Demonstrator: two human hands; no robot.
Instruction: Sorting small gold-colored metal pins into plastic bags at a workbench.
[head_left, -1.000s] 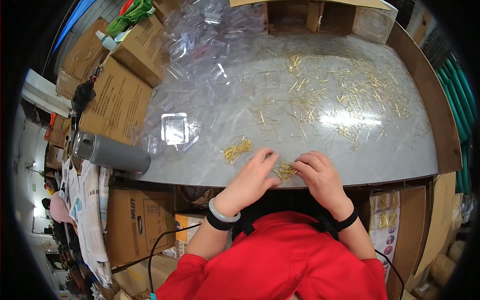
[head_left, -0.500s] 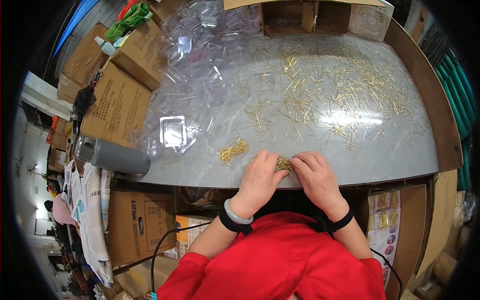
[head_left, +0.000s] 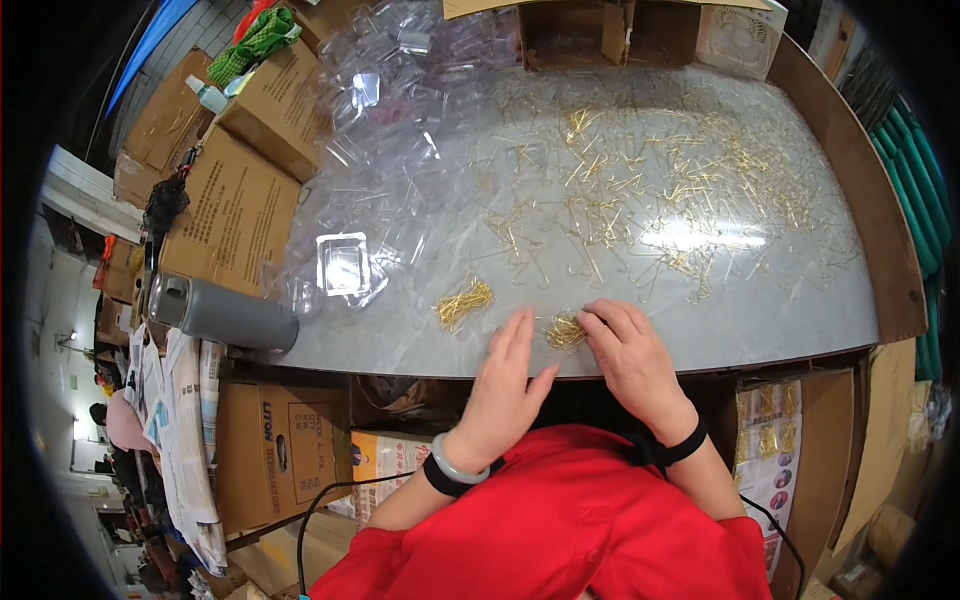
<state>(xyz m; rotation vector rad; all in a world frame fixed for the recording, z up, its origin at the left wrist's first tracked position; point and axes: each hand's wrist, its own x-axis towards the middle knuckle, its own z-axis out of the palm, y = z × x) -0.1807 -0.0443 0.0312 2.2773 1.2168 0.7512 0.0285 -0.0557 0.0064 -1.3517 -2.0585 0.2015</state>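
Observation:
At the near edge of the grey tabletop [head_left: 720, 325], my right hand [head_left: 636, 358] has its fingers curled at the right side of a small bundle of gold wire hooks [head_left: 565, 332]. Its thumb is mostly hidden. My left hand [head_left: 508, 384] is apart from that bundle, to its left, with the thumb spread from the fingers and nothing held. A second pile of gold hooks [head_left: 463, 303] lies just beyond the left fingertips. Many loose gold wire hooks [head_left: 600, 220] are scattered over the middle and right of the table.
Clear plastic packs [head_left: 343, 265] heap up on the table's left side. A grey bottle [head_left: 235, 315] lies at the left edge by cardboard boxes [head_left: 235, 210]. Cardboard compartments [head_left: 565, 40] stand at the back, and a brown cardboard wall [head_left: 865, 190] borders the right.
My left hand has let go of the hook bundle and drawn back to the left and nearer me, its fingers opening. The right hand has stayed at the bundle, which now shows more fully.

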